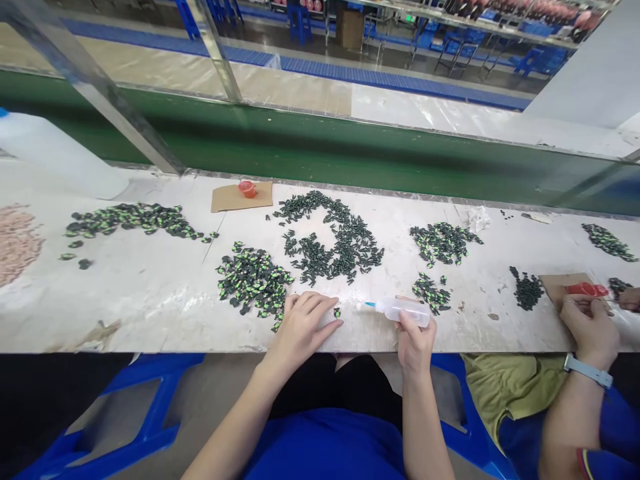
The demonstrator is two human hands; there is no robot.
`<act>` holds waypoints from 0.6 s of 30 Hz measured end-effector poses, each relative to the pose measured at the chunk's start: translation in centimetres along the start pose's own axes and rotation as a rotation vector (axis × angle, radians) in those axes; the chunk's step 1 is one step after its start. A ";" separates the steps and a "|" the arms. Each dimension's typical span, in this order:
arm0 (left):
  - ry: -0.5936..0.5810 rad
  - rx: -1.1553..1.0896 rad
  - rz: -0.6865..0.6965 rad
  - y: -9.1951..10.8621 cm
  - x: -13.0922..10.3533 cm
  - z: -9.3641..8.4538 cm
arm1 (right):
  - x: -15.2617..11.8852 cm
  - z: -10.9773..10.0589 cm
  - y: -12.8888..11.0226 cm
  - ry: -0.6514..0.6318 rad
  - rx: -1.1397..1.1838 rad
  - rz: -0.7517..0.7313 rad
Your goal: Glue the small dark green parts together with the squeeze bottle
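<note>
My right hand (417, 343) is closed around a small translucent squeeze bottle (406, 311), held almost level. Its thin blue tip (370, 304) points left, a little above or over the white tabletop. My left hand (304, 325) rests on the table, thumb and forefinger apart. Just beyond those fingertips lies one small black-and-green piece (337, 311); whether they touch it I cannot tell. Left of that hand is a pile of black-and-green pieces (255, 277). Farther back, small dark green pieces (350, 243) are spread in a curved heap.
A red cup (247, 189) stands on cardboard (220, 199) at the back. More black-and-green piles (443, 241) lie right and left. A white jug (60, 157) and pinkish pieces (17, 243) are far left. A co-worker's hands (590, 323) work by another red container (586, 289).
</note>
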State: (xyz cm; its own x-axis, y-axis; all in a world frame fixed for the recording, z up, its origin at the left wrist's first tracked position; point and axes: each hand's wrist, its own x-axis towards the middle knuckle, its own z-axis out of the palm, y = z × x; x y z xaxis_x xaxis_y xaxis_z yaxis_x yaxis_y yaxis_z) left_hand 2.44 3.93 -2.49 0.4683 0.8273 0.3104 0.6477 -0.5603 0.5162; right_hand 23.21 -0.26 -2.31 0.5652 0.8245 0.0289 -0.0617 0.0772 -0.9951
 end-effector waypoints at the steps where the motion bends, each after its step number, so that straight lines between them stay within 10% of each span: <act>1: 0.025 -0.002 -0.014 0.1 0.0 0.3 | -0.1 0.3 0.0 0.019 -0.007 0.015; 18: 0.019 -0.224 -0.143 -0.8 0.5 1.3 | -1.2 2.6 0.4 -0.091 -0.437 -0.121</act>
State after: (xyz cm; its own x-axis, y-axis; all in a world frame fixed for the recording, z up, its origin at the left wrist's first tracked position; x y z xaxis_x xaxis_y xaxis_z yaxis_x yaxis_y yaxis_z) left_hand 2.96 4.76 -3.82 0.3685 0.8993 0.2355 0.5562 -0.4163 0.7193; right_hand 20.37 0.29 -2.48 0.4711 0.8716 0.1359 0.3642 -0.0519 -0.9299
